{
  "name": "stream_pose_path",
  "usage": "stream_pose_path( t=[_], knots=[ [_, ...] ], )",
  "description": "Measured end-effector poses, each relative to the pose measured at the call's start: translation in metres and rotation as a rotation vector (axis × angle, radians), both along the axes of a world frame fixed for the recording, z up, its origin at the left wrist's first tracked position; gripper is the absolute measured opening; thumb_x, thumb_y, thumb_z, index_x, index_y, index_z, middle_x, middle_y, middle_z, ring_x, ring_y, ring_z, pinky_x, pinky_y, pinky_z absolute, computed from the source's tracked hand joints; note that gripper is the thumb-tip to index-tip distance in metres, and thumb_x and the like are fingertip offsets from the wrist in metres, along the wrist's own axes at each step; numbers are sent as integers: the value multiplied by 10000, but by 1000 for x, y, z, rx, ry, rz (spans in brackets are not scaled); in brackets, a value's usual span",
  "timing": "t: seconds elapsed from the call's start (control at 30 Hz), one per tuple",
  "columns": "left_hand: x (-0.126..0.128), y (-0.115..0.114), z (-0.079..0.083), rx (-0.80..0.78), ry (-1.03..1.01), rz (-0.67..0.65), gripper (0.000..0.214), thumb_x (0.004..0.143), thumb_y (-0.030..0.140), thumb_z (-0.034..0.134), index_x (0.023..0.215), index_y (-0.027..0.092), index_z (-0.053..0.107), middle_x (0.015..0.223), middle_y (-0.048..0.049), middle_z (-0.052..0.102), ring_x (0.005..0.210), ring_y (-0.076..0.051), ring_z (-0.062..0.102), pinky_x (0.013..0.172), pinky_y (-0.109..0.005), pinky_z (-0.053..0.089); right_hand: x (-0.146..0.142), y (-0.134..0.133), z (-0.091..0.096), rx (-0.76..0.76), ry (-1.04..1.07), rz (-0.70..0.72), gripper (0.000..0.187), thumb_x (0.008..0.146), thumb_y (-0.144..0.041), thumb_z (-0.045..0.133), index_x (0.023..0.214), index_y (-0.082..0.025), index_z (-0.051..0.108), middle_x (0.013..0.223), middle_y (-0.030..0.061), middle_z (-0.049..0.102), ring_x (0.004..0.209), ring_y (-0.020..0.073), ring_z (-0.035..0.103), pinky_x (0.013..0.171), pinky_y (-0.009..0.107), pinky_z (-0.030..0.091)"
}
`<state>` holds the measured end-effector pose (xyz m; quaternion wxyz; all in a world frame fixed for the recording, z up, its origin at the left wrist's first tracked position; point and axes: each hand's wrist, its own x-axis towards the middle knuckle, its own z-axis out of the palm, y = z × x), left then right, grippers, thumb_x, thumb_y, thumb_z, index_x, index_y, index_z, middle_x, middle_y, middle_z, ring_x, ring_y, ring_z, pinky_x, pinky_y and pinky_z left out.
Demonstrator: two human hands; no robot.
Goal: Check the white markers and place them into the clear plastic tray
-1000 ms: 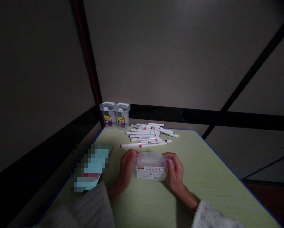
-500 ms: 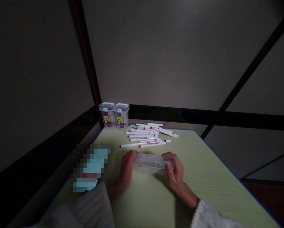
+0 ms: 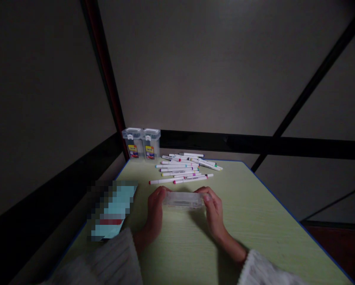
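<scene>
A clear plastic box [image 3: 184, 200] is held between my two hands, low over the near middle of the table. My left hand [image 3: 156, 208] grips its left end, fingers closed around the edge. At its right end, my right hand [image 3: 213, 208] pinches it, thumb in front and fingers over the back. The inside of the box is too blurred to make out. Just beyond it lie several white markers [image 3: 180, 174] with coloured ends, in a loose pile.
Two clear lidded containers [image 3: 150, 144] with yellow labels stand at the back left corner. A pixelated light-blue flat item [image 3: 115, 209] lies at the left edge of the light green table [image 3: 254, 221]. Dark wall panels [image 3: 195, 79] rise behind.
The box has tilted so that its narrow side faces me more, and it has shifted slightly left. My right hand moved left with it.
</scene>
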<state>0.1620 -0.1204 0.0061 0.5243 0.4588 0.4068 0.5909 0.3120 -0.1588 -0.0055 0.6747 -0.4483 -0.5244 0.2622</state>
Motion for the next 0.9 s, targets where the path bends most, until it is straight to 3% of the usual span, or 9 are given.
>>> stream_pose_path(
  t=[0.2, 0.5, 0.9],
  knots=[
    [1, -2, 2, -15, 1, -17, 367, 625, 520, 578, 547, 166, 518, 488, 27, 492, 501, -115, 458, 489, -231, 339, -1, 0, -3, 5, 52, 10, 298, 841, -434, 443, 661, -202, 493, 598, -16, 465, 562, 146, 422, 520, 257, 332],
    [1, -4, 8, 11, 45, -47, 333, 666, 474, 546, 531, 171, 512, 490, 19, 505, 501, -120, 462, 491, -235, 336, -3, -5, 0, 16, 64, 12, 246, 848, -363, 448, 674, -198, 507, 632, -4, 512, 586, 149, 442, 535, 259, 328],
    [0, 1, 0, -6, 18, -45, 333, 660, 476, 563, 562, 158, 537, 509, 28, 502, 503, -109, 451, 500, -228, 342, 1, 1, 0, -27, 51, 22, 266, 825, -394, 455, 659, -193, 505, 612, -11, 476, 585, 147, 427, 537, 255, 323]
  ],
)
